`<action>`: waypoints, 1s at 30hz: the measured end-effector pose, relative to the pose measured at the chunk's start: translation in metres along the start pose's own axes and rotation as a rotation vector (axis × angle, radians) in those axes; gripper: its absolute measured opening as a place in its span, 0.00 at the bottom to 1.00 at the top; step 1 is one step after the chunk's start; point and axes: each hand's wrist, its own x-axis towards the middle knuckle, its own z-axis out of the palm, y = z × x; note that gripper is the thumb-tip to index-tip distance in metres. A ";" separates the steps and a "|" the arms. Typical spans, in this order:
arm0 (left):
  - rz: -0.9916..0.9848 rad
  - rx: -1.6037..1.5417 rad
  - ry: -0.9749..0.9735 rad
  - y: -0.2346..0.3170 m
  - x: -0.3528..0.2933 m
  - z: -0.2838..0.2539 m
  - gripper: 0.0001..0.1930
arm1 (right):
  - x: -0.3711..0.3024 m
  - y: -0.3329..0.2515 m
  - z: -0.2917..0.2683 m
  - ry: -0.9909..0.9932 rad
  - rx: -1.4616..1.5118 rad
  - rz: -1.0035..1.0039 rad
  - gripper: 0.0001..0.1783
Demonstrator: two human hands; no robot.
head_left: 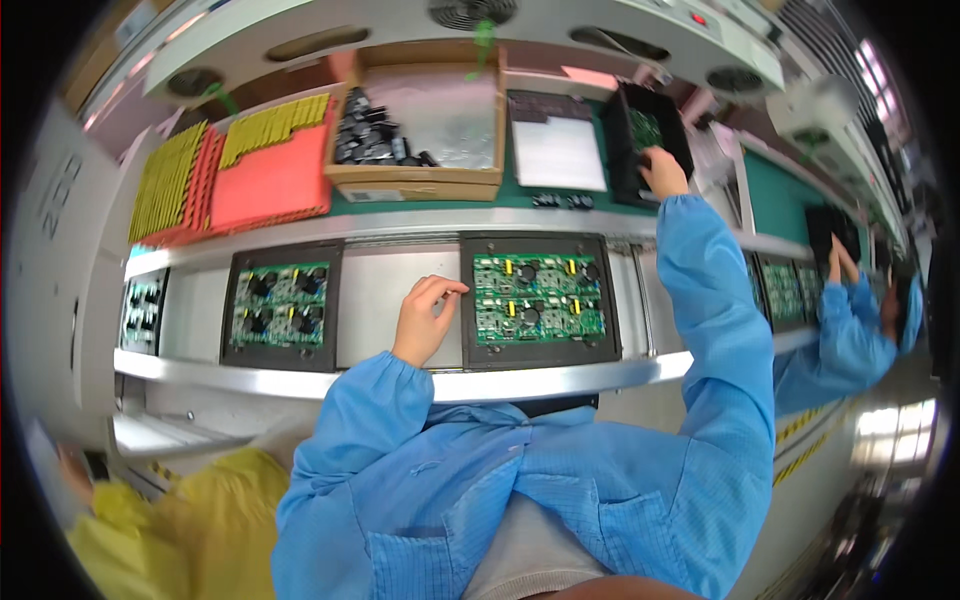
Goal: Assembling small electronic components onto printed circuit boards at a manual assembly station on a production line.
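Note:
My left hand (428, 318) is beside the left edge of a black carrier frame (540, 356). Its index finger reaches to the frame's rim, the thumb is apart from the fingers, and I see nothing in it. Green circuit boards (505, 298) fitted with black round parts and yellow parts lie in that frame. Up and to the right, my right hand (664, 174) dips into a black bin (626, 120). Its fingers are curled, and what they hold, if anything, I cannot make out. Small green boards (646, 128) lie inside the bin.
Another loaded carrier (232, 352) lies left on the metal line. Behind stand a cardboard box (415, 184) of black parts, red trays (268, 192) with yellow strips, and a white block (556, 155). A person in yellow (215, 525) is at left, another in blue (850, 345) at right.

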 end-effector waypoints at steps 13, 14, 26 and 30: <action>0.179 0.075 0.078 0.000 0.044 -0.031 0.08 | 0.028 0.011 0.021 0.120 0.036 0.173 0.08; 0.236 0.153 0.076 0.008 0.065 -0.039 0.08 | 0.025 0.021 0.023 0.164 0.071 0.165 0.07; 0.128 0.677 -0.383 -0.025 0.226 -0.058 0.05 | 0.023 0.005 0.027 0.142 0.113 0.146 0.04; 0.180 0.722 -0.440 -0.026 0.243 -0.056 0.06 | 0.029 0.004 0.037 0.059 0.103 0.160 0.08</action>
